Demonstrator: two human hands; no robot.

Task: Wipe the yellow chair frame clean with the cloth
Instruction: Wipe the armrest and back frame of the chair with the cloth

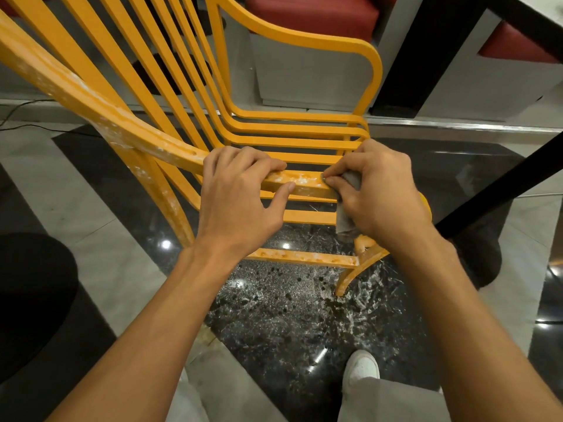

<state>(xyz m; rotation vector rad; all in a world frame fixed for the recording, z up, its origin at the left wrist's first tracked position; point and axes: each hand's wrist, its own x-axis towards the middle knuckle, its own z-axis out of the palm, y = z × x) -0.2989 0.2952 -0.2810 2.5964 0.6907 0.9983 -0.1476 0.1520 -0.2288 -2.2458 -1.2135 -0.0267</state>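
The yellow chair frame [301, 182] rail ran left-right between the hands. The left hand [240, 190] gripped it; the right hand [377, 184] pinched the cloth [350, 181] against its right end

My left hand [240, 190] grips the white-smeared rail of the yellow chair frame [292, 35] at mid-frame, thumb under, fingers over. My right hand [377, 190], just beside it, pinches a grey cloth [345, 219] vs. the same rail; cloth end hangs below. Speckled black floor [289, 306] underneath, my white shoe [362, 365] at lower right.
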